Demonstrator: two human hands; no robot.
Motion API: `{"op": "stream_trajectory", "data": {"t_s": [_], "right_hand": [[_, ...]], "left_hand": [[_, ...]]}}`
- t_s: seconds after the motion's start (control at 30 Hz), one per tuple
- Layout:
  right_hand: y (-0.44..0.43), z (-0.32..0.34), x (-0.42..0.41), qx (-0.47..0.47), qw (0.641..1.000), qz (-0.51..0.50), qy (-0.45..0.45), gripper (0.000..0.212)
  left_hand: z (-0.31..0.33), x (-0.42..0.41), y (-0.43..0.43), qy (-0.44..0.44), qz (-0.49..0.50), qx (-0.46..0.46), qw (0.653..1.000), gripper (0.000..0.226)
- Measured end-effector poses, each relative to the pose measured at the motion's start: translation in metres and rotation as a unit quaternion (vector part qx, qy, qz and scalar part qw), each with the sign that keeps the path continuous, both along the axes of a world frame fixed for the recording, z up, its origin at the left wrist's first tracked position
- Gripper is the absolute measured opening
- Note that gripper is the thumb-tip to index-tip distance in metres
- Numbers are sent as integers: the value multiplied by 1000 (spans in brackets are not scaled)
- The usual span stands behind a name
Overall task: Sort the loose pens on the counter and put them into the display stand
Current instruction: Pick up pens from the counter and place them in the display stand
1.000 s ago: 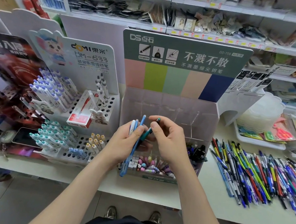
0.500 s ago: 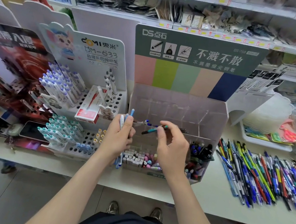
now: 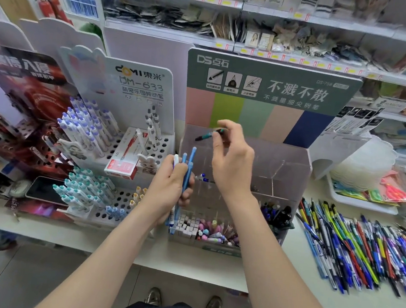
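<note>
Your right hand [image 3: 231,161] pinches a teal-and-black pen [image 3: 206,136] over the rear left corner of the clear acrylic display stand [image 3: 295,168], your left hand [image 3: 168,190] gripping blue and white pens [image 3: 187,172]; this fingertip hold may drop it astray.

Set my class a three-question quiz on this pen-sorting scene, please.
1. True or false: the right hand pinches a teal pen.
2. The left hand holds: A) blue pens B) scissors C) nothing.
3. Fill in: the loose pens lie on the counter to the stand's ____.
Key: 1 true; 2 A; 3 right.
</note>
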State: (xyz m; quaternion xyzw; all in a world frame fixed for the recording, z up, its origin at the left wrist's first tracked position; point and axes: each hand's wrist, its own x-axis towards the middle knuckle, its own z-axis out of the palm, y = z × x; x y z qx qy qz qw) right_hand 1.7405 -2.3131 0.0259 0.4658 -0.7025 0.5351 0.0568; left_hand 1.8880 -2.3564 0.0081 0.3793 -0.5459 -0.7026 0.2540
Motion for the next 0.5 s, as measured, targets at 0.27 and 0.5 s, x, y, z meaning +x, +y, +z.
{"op": "stream_trajectory", "data": {"t_s": [0.27, 0.5], "right_hand": [[27, -10, 12, 44, 995, -25, -81, 26], [55, -29, 27, 118, 949, 104, -273, 19]], "left_hand": [[1, 5, 6, 19, -81, -56, 995, 20], [-5, 1, 14, 6, -131, -29, 991, 18]]}}
